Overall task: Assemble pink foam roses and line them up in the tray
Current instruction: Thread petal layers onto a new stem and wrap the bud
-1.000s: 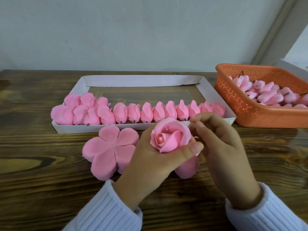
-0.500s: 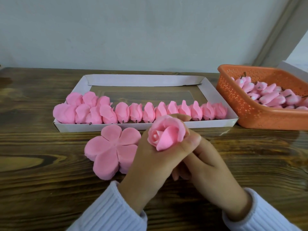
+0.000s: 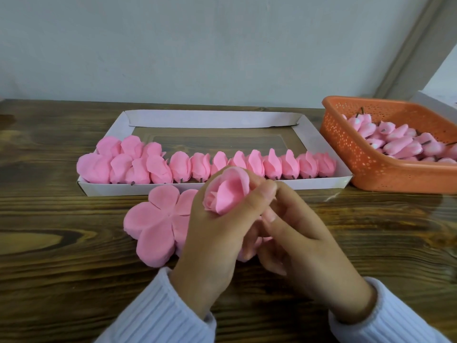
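We clasp foam rose [image 3: 228, 191] in left hand [image 3: 215, 236]; right hand [image 3: 304, 236] curls at its base, hold hidden, cannot tell. Risk: hard squeeze creases petals, slack thumb lets wrap unfurl.

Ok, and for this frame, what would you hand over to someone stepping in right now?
The left hand grips a rose in front of the tray.
The right hand curls its fingers at the rose's underside; whether it pinches is hidden.
Done: a row of finished roses along the tray's near wall.
A flat petal piece lies on the table by the left hand; the orange basket at right holds buds.
Left: finish this rose, add it to the tray, then go on with the buds.
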A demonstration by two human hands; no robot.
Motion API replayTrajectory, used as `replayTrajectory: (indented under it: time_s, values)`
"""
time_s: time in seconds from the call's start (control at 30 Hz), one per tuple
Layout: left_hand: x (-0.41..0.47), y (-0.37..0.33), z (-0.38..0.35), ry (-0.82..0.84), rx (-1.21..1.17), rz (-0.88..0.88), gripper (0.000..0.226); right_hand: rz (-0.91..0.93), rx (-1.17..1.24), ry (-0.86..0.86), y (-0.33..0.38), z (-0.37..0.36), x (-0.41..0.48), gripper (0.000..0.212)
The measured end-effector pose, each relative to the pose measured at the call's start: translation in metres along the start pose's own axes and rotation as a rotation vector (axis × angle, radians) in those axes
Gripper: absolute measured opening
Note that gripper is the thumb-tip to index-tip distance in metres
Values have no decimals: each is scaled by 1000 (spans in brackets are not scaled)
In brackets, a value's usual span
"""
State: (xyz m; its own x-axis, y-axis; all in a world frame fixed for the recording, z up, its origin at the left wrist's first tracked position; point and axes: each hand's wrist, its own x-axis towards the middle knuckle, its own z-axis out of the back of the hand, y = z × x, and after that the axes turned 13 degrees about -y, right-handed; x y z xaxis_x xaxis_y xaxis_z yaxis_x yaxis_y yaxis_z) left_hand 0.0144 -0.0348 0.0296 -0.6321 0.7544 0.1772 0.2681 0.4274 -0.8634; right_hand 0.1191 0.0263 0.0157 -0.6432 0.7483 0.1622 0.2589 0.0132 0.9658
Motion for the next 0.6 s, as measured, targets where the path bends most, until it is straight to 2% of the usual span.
replayTrajectory:
  time_s: [0.1, 0.2, 0.33, 0.47, 0.53, 0.6]
  values:
    - [-1, 0, 2, 35, 76, 10, 11, -5, 95, 66, 0, -3, -1, 35]
    - [-1, 3, 3, 79, 125, 10, 8, -54, 133, 62, -1, -2, 0, 31]
    - [-4, 3, 2, 136, 137, 39, 13, -142, 186, 66, 1, -1, 0, 39]
    - [-5, 1, 0, 74, 128, 62, 22, -206, 208, 91, 0, 0, -1, 39]
    - [-4, 0, 0, 69, 129, 33, 16, -178, 267, 118, 1, 0, -1, 33]
    - [-3, -1, 0, 75, 140, -2, 9, -170, 302, 134, 1, 0, 0, 36]
